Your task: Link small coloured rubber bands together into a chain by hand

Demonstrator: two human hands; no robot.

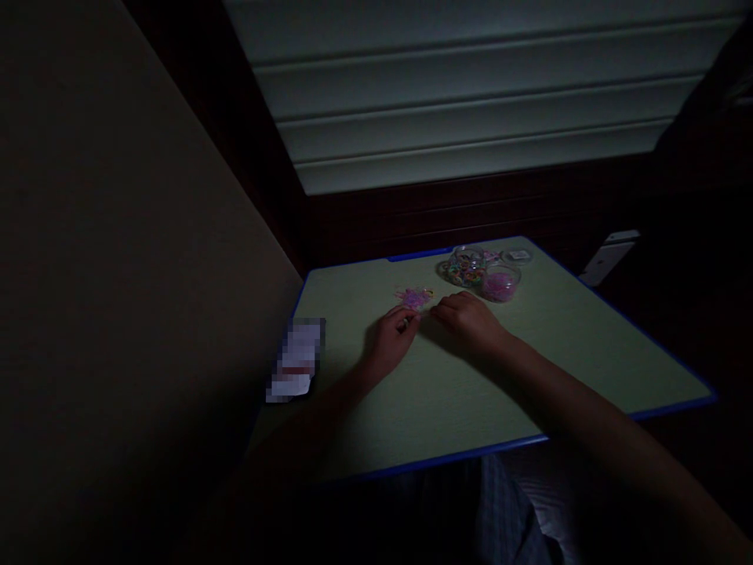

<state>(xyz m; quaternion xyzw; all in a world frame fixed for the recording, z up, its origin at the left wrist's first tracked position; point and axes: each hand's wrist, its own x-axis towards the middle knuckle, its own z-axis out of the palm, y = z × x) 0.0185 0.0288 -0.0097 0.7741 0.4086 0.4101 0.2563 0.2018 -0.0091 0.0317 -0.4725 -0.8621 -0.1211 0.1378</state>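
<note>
Two hands, my left hand [393, 337] and right hand [467, 318], meet over the table [376, 424], fingertips facing at close range, which suits fine work. My fingers are drawn nearly closed on both sides, as if on something thin; it's too dim to tell what, if anything, they grip. Just beyond them lies a pile of small pink and purple bands [415, 297], presumably loose for easy picking. Past my right hand, the mixed-colour jar [467, 267] and pink jar [500, 282] sit within reach, probably to leave elbow room.
</note>
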